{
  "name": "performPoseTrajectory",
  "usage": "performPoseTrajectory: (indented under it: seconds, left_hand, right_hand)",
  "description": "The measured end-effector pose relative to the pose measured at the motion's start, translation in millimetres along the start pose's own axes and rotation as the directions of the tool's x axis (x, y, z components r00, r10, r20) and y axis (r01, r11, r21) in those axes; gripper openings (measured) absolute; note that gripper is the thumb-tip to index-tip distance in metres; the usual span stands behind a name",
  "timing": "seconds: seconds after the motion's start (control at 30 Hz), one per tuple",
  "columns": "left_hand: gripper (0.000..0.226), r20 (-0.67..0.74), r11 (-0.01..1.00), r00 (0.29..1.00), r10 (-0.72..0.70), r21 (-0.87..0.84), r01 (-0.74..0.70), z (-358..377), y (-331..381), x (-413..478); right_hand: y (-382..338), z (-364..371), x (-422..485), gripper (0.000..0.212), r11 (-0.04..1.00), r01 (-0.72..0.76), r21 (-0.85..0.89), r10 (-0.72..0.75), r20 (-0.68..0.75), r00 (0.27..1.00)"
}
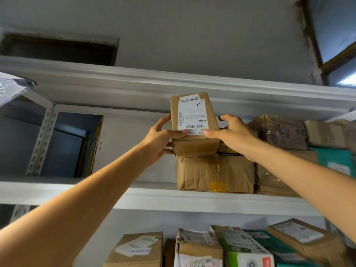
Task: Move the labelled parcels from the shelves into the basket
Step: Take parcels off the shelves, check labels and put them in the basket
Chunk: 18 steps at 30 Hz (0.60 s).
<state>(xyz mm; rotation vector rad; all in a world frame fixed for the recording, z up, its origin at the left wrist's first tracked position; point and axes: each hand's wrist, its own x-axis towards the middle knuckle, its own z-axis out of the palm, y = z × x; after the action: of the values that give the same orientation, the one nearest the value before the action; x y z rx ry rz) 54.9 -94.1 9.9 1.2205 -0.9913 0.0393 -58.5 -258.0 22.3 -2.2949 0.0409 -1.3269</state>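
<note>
A small brown cardboard parcel [193, 120] with a white barcode label faces me, tipped up above a larger brown paper-wrapped parcel [214, 173] on the upper shelf [150, 195]. My left hand [160, 141] grips its left side, thumb on the label's lower edge and fingers behind. My right hand [231, 134] grips its right side, thumb at the label's corner and fingers curled over the back edge. No basket is in view.
More brown and teal parcels [283, 132] crowd the same shelf to the right. The shelf board above [134, 83] sits close over the held parcel. Below, several labelled boxes [196, 247] fill the lower shelf. A perforated metal upright [41, 141] stands at left.
</note>
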Motion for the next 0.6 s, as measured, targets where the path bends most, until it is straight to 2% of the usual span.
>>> performPoseTrajectory:
  seconds: [0.1,0.2,0.37,0.5,0.6]
  left_hand:
    - [0.091,0.061,0.982,0.992,0.110,0.151,-0.118,-1.8,-0.7,-9.7]
    - [0.099,0.093,0.934,0.976,0.194,0.285,-0.213,-1.3,1.3,-22.3]
    - [0.098,0.081,0.885,0.929,0.362,0.283,-0.369,0.9,-9.1,-47.6]
    - [0.092,0.046,0.825,0.863,0.503,0.272,-0.495,11.4,-22.7,-71.7]
    - [0.088,0.062,0.797,0.826,0.560,0.231,-0.558,29.4,-31.1,-79.3]
  right_hand:
    - [-3.5,-6.5,-4.5,0.103,0.999,0.050,0.003,-0.050,0.050,0.998]
    - [-0.7,-4.2,-13.6,0.107,0.990,0.132,0.058,-0.136,0.071,0.988]
    - [-3.0,4.2,-40.1,0.094,0.953,0.258,0.159,-0.250,-0.070,0.966]
    - [5.6,5.5,-68.1,0.098,0.927,0.329,0.179,-0.300,-0.171,0.939]
    - [16.7,-6.5,-84.5,0.100,0.929,0.324,0.181,-0.288,-0.199,0.937]
